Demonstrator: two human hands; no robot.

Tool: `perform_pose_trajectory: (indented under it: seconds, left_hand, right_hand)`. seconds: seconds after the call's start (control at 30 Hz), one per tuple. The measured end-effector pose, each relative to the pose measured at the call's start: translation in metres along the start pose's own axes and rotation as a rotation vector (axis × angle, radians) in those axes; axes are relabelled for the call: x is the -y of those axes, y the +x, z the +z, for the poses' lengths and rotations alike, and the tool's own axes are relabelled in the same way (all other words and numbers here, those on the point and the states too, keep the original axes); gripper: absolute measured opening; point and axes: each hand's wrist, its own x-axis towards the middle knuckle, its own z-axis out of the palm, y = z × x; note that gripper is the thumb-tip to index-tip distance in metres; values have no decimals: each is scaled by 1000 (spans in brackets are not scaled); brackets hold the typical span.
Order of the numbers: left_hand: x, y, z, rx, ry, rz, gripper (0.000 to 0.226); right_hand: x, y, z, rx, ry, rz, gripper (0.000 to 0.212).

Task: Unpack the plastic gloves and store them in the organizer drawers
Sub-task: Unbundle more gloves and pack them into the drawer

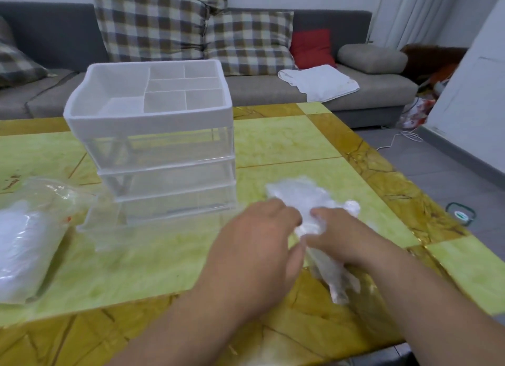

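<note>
A clear organizer [153,147] with a white compartment tray on top stands on the table, left of centre. Its bottom drawer [128,229] is pulled out toward me. A bundle of thin clear plastic gloves [306,199] lies on the table to the right of the organizer. My left hand [257,245] grips the bundle's near left side, fingers curled. My right hand [338,234] pinches the same bundle from the right. A clear bag of gloves [24,245] lies at the left edge, apart from both hands.
The green and yellow marbled table [136,270] ends at the right, with grey floor beyond. A grey sofa [273,89] with checked cushions and a white cloth [319,81] stands behind the table. A white cable [401,141] lies on the floor.
</note>
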Motion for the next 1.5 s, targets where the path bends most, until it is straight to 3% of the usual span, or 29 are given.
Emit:
perform_pose_trajectory:
  seconds: [0.13, 0.23, 0.3, 0.43, 0.57, 0.8, 0.93, 1.0, 1.1, 1.2, 1.3, 1.37, 1.5]
  left_hand:
    - [2, -13, 35, 249, -86, -115, 35]
    - [11, -18, 45, 332, -52, -157, 44]
    - [14, -20, 47, 362, -16, -183, 46]
    - [11, -16, 45, 307, 32, -236, 46]
    - [3, -14, 41, 225, -35, -293, 45]
    - [8, -15, 48, 403, -207, -440, 98]
    - [9, -11, 47, 426, -493, -564, 129]
    - [12, -9, 49, 378, -663, -591, 115]
    - [11, -9, 48, 240, -617, -655, 55]
    - [14, -9, 48, 65, -542, -751, 12]
    - [16, -10, 49, -33, -659, -846, 20]
    - [16, -11, 48, -56, -741, -890, 25]
    - [9, -16, 47, -105, -846, -895, 32]
  right_hand:
    - [0, -15, 16, 127, -146, -126, 73]
    - [2, -26, 16, 164, -60, -185, 65]
    - [4, -29, 10, 103, 57, -155, 61]
    - [1, -21, -8, -163, 201, 17, 48]
    - [-3, -14, -9, -105, 343, 93, 39]
    - [2, -19, -8, -36, 664, 40, 25]
    - [15, -32, -14, 54, 911, -46, 21]
    - [20, -36, -14, 156, 987, -107, 29]
    - [22, -40, -14, 249, 944, -160, 38]
    - [22, -36, -21, 137, 1005, -172, 31]
    - [9, -22, -32, -178, 1089, -12, 16]
    - [-2, -15, -35, -300, 1000, 76, 15]
    - [-7, -13, -30, -237, 800, 136, 10]
